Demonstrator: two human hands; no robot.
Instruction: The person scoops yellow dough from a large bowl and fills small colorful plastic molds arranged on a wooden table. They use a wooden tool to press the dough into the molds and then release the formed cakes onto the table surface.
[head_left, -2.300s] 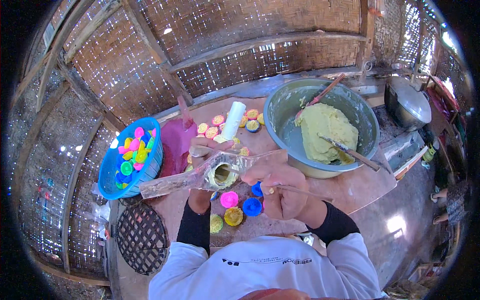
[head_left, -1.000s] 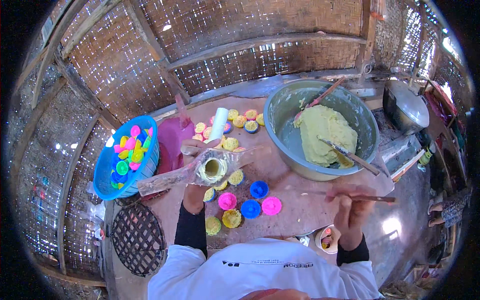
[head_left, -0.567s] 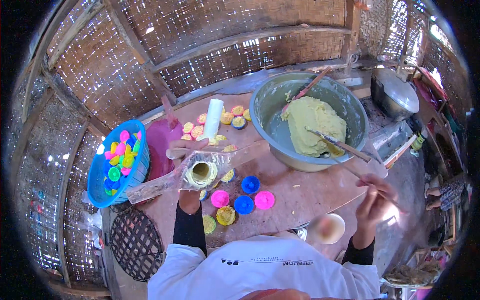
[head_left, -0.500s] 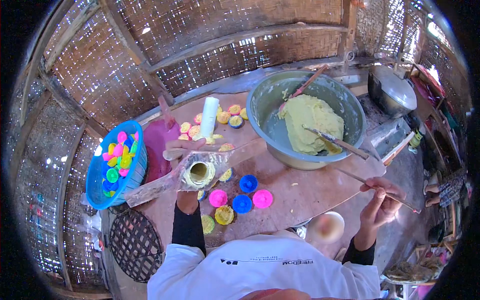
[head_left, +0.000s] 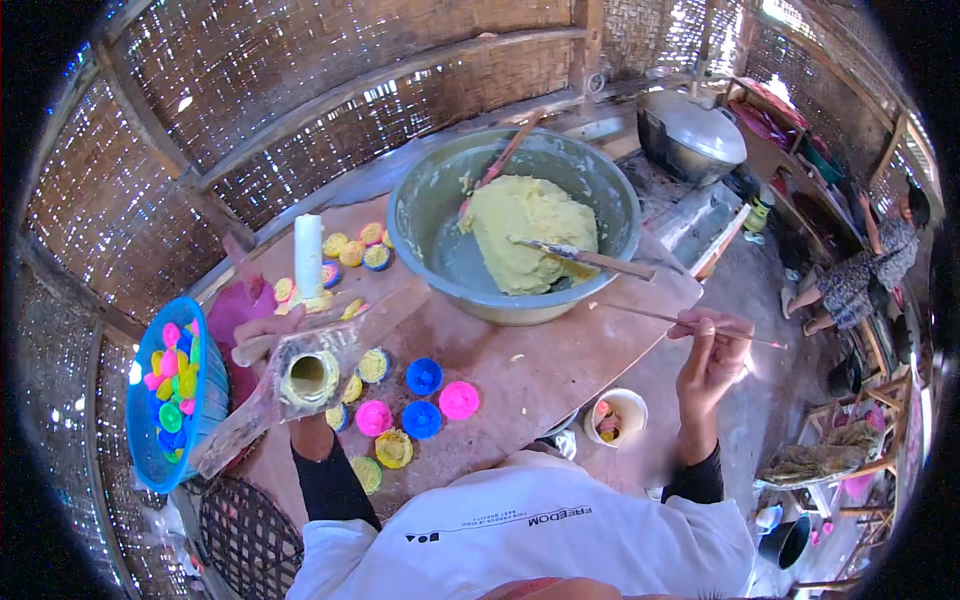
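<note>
My left hand [head_left: 272, 330] is closed round a long wooden press [head_left: 238, 428] smeared with pale paste, its round tube [head_left: 310, 378] facing up. A thin stick [head_left: 640, 314] is pinched in the fingers of my right hand [head_left: 715, 352], right of the big basin [head_left: 400, 255]. In that basin sits a mound of pale yellow dough [head_left: 525, 225], with a paste-coated, wooden-handled spatula [head_left: 610, 264] stuck in it. Just beyond my left hand a white cylinder [head_left: 308, 250] stands upright on a dough-smeared base. Small fluted molds, blue [head_left: 423, 376], pink [head_left: 460, 400] and yellow [head_left: 394, 449], lie near the press.
A blue basket [head_left: 205, 400] of colourful molds stands at the left, beside a pink-purple surface [head_left: 240, 305]. Filled molds [head_left: 352, 252] are behind the cylinder. A white bucket [head_left: 632, 405] is by the table's near edge. Far right are a lidded pot [head_left: 690, 135] and another person [head_left: 860, 275].
The view has swung to the right, so the table's things appear further left and the other person shows more fully. Both hands keep their holds on the press and the stick.
</note>
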